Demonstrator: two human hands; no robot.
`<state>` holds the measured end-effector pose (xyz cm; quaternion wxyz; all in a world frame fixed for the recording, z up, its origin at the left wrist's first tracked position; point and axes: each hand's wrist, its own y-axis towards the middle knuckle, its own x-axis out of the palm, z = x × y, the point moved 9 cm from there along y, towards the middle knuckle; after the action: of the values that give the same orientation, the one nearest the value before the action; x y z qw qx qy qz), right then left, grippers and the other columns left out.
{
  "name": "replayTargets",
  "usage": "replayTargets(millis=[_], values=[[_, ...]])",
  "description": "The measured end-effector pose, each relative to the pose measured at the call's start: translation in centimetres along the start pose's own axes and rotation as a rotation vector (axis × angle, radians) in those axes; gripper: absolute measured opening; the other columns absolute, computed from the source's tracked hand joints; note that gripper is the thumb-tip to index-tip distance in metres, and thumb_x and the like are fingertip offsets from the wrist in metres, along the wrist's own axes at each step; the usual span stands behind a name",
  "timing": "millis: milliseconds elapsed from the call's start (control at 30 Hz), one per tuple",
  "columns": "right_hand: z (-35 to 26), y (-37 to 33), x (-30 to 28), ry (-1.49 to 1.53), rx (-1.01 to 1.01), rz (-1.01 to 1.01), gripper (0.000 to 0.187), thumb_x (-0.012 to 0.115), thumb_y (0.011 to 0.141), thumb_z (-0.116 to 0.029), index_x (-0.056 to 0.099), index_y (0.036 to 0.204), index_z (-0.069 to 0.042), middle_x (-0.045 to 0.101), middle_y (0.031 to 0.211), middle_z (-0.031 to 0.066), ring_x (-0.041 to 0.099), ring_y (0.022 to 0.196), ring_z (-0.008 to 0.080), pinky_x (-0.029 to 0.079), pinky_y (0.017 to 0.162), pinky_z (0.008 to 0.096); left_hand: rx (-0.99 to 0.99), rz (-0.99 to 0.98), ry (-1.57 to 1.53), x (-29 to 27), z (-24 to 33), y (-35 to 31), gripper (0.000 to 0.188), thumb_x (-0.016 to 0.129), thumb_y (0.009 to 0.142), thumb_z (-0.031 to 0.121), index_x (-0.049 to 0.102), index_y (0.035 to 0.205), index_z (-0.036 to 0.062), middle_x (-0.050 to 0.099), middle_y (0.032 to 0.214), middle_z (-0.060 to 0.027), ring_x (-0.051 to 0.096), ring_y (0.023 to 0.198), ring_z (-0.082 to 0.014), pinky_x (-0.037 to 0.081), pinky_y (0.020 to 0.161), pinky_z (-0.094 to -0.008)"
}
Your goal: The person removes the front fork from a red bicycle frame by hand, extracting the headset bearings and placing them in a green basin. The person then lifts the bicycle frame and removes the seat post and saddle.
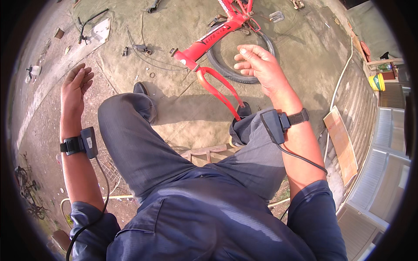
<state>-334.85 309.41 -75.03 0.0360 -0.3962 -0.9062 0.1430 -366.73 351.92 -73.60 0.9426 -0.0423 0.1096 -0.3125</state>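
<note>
My left hand (77, 89) is raised on the left, fingers loosely bent and apart, holding nothing. On the right, my right hand (260, 65) hovers above a black bicycle tyre (217, 61), its fingers half curled and slightly spread, with nothing visible in them. A red bicycle frame (213, 37) lies ahead of me; neither hand appears to touch it. Its red fork (221, 93) points toward me and ends by my right shoe. A pedal (276, 17) shows at the far side. Each wrist wears a strapped black box with a cable.
Black handlebars (92, 24) lie at the far left on a pale strip. Brake parts (141, 48) and thin cables (163, 65) are scattered left of the frame. Over on the right are a wooden board (341, 143), a pale hose (346, 69) and a yellow bucket (376, 82).
</note>
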Motion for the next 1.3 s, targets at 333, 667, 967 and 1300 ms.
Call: replayTargets(millis=[333,667,967,1300], values=[[7.3,3.5,2.9,-0.387,0.11,-0.066,0.062,0.071,0.093,-0.033,0.05,0.139,0.002,0.065,0.119,0.0135,0.062,0.109,0.0194,0.049,0.091,0.0312,-0.216,-0.059,-0.423,20.0,-2.2,-0.8,0.035,0.055,0.102,0.015,0.052,0.133,-0.002,0.068,0.117,-0.0131,0.069,0.102,-0.021,0.056,0.083,-0.0296],[18.9,5.2,7.3,-0.803,0.274,-0.013,0.065,0.07,0.088,-0.04,0.049,0.141,-0.009,0.062,0.127,0.022,0.059,0.12,0.0369,0.048,0.1,0.0427,-0.59,-0.089,-0.328,28.4,-16.7,-3.6,0.049,0.052,0.103,0.016,0.039,0.145,-0.0045,0.055,0.139,-0.0202,0.058,0.125,-0.0291,0.047,0.099,-0.0355],[19.8,6.8,6.7,-0.706,0.272,-0.082,0.031,0.063,0.096,-0.038,0.063,0.103,-0.007,0.066,0.085,0.0125,0.064,0.08,0.0265,0.048,0.073,0.04,-0.608,-0.071,-0.452,29.2,-19.1,-0.1,0.053,0.053,0.103,0.018,0.036,0.148,-0.0032,0.05,0.146,-0.02,0.052,0.133,-0.03,0.043,0.105,-0.0381],[19.8,7.9,4.9,-0.598,0.282,-0.114,0.036,0.065,0.093,-0.039,0.064,0.111,-0.008,0.066,0.081,0.0132,0.063,0.072,0.0263,0.049,0.069,0.0393,-0.549,-0.042,-0.562,29.2,-18.6,2.4,0.051,0.05,0.105,0.021,0.036,0.149,-0.0019,0.055,0.141,-0.0152,0.051,0.132,-0.0267,0.041,0.107,-0.0399]])
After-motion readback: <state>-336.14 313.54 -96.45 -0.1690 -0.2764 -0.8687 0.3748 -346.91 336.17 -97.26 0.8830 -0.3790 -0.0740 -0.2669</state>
